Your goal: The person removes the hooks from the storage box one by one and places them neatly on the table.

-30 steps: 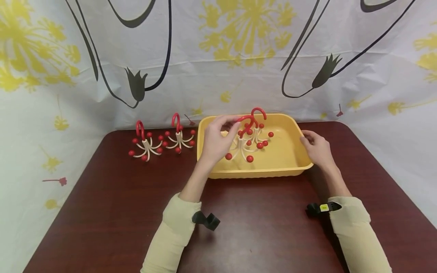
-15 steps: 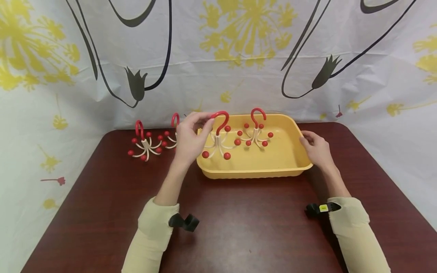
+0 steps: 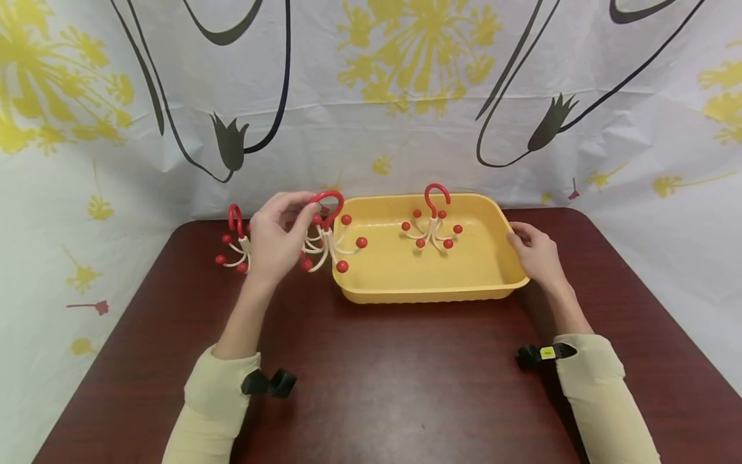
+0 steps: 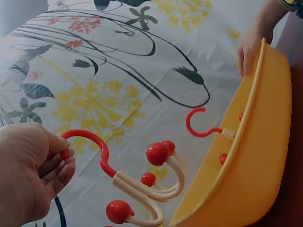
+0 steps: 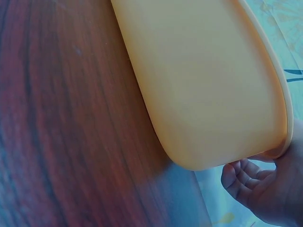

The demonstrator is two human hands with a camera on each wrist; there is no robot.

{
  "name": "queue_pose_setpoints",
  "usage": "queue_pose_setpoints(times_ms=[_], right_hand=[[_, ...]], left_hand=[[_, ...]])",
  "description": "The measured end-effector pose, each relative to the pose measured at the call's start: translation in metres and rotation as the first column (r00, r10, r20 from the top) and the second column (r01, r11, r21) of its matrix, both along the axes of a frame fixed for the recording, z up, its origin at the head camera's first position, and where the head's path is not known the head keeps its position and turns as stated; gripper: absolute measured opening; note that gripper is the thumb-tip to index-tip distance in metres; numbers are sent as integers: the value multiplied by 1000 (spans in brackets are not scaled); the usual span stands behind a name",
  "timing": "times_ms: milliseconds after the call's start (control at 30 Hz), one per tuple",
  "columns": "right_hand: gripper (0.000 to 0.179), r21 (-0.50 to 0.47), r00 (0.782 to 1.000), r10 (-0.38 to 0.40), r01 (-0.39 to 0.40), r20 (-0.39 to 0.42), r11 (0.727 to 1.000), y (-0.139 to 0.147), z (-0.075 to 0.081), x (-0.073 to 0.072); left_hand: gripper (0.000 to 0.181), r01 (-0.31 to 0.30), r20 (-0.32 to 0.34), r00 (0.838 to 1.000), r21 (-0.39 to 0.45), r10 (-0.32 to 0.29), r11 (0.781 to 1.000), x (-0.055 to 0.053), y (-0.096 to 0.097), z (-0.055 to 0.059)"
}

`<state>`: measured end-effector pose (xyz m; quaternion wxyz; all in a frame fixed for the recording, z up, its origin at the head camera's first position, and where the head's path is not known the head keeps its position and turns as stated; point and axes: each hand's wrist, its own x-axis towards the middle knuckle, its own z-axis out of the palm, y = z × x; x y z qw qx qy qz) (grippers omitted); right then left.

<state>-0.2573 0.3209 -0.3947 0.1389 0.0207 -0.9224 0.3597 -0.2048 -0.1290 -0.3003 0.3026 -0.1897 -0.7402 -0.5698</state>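
My left hand [image 3: 281, 235] pinches the tip of the red hook of a multi-arm hanger [image 3: 327, 241] with cream arms and red ball ends. The hanger hangs over the left end of a yellow tray [image 3: 429, 295], upright, its balls overlapping the tray's left rim in the head view. In the left wrist view, the thumb and fingers grip the hook end of this hanger [image 4: 124, 183]. My right hand [image 3: 534, 251] holds the tray's right rim, thumb on the inner side. A second such hanger [image 3: 432, 227] stands inside the tray, hook up.
Left of the tray, another hanger [image 3: 244, 245] stands on the dark wooden table [image 3: 394, 380], partly hidden by my left hand. One more behind the held hanger is mostly covered. A white patterned cloth [image 3: 371, 142] hangs along the table's back edge.
My left hand has carried the hanger leftward, from over the tray's middle to its left rim, now covering parts of the table hangers. The right hand and tray stay put.
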Motion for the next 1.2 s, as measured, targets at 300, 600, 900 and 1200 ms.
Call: queue_pose_setpoints(times_ms=[300,600,900,1200], right_hand=[[42,-12,1000,-1,1,-4,1000,0,0,1],[43,-14,1000,-2,2,-3,1000,0,1,1],[44,-24,1000,-2,3,14,1000,0,2,2],[44,-27,1000,-1,2,18,1000,-1,1,1]], left_hand=[[17,-89,-13,996,-23,89,996,7,-36,-5],[16,-156,6,988,-40,156,987,16,-59,-11],[17,-240,34,969,-72,243,968,24,-84,-20],[19,-322,85,940,-94,330,942,33,-108,-32]])
